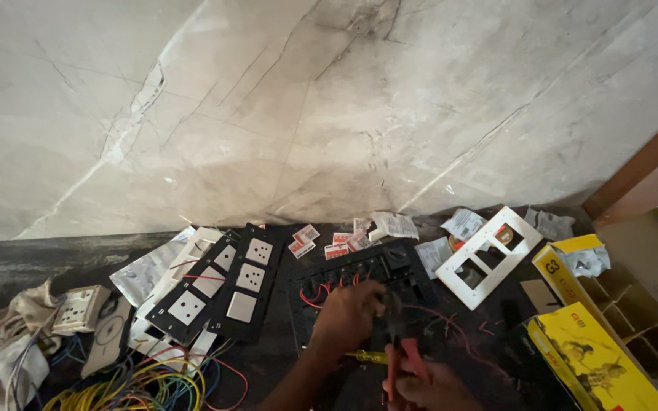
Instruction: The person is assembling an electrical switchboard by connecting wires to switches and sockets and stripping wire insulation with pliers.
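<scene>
Head view, left hand (346,313) pressing black plastic switch panel (359,285), right hand (428,384) clamped on red-handled pliers (405,361), tangled wires (154,384)

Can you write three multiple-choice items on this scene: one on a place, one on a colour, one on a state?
1. Where is the white frame?
A. right of the black panel
B. on the wire bundle
C. in the left hand

2. What colour are the plier handles in the right hand?
A. blue
B. red
C. green

3. How does the left hand stand?
A. lifted clear
B. resting on the black panel
C. gripping the cloth

Answers: 1 A, the frame lies right of the panel. 2 B, both handles look red. 3 B, its fingers lie on the panel among red wires.
</scene>
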